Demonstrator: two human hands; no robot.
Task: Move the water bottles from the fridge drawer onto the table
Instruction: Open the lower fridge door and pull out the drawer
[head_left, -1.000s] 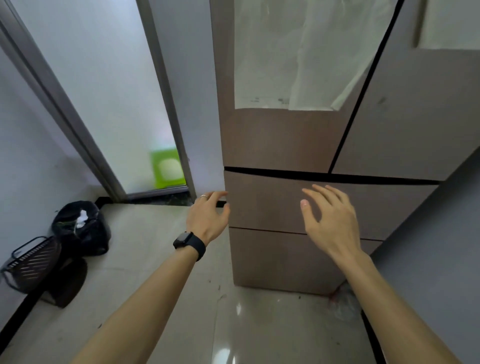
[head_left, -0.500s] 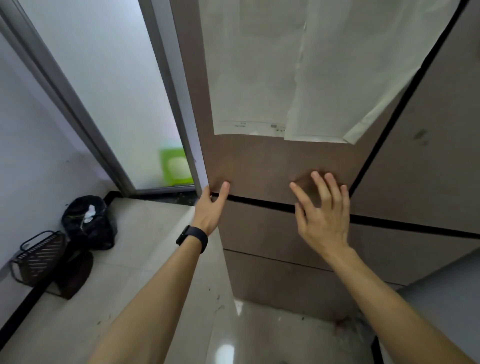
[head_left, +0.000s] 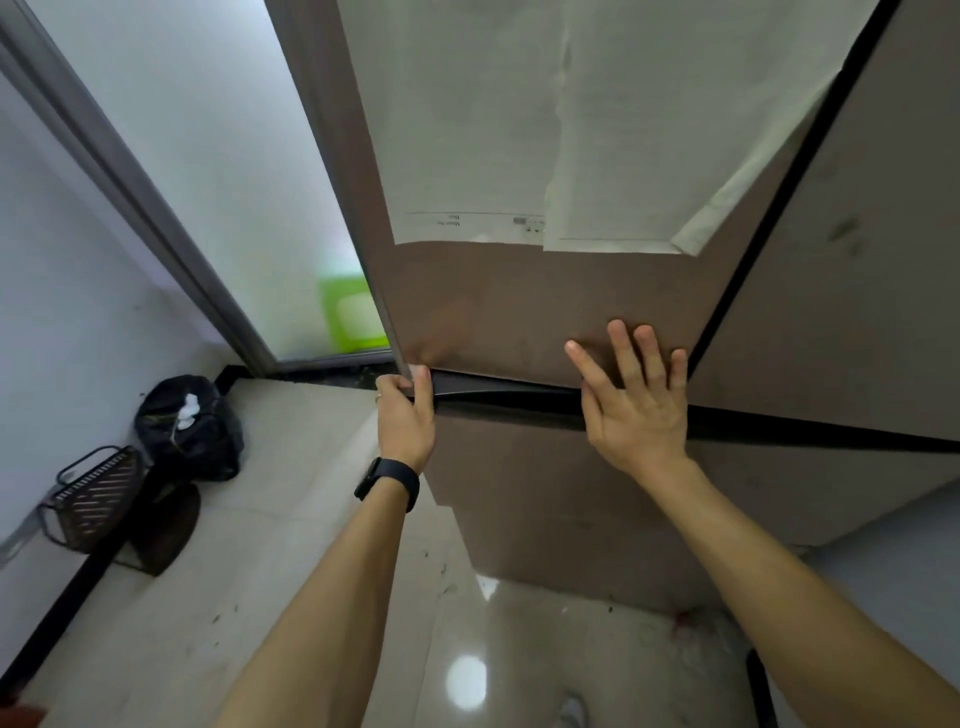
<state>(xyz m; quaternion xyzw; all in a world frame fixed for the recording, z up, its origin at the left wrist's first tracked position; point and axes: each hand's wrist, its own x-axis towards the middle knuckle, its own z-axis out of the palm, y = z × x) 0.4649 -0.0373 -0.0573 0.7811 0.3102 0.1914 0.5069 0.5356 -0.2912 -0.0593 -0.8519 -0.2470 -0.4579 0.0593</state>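
- Head view, looking down a brown fridge front w/ two bare arms reaching fwd.
- Left hand, black watch on the wrist, is curled over the top-left corner of the fridge drawer. Its fingers are hooked into the dark seam, gripping the lip.
- Right hand is flat, fingers straight and spread. The palm lies across the same seam w/ fingertips on the upper door. It holds nothing.
- Water bottles: not visible, prob. inside the drawer. The drawer looks shut or barely cracked, w/ the gap a bit wider at its left end. No counter in view.
- Risk: pulling from one corner only may rack the drawer so it binds on its runners.
- Risk: the right palm bridges drawer and door. Pressing there could hold the drawer shut, or skin could get nipped in the seam.
- Risk: if the seal lets go suddenly, the drawer may jerk out. Bottles inside could roll or knock together.
- Risk: the person stands close on a glossy floor, so the drawer front could hit the legs.
- Risk: a black bin bag and a wire basket sit on the floor at left, well apart from the fridge. Both are trip hazards when turning away w/ bottles.
- Loose papers hang on the upper door, one corner curled. An arm could brush them off.
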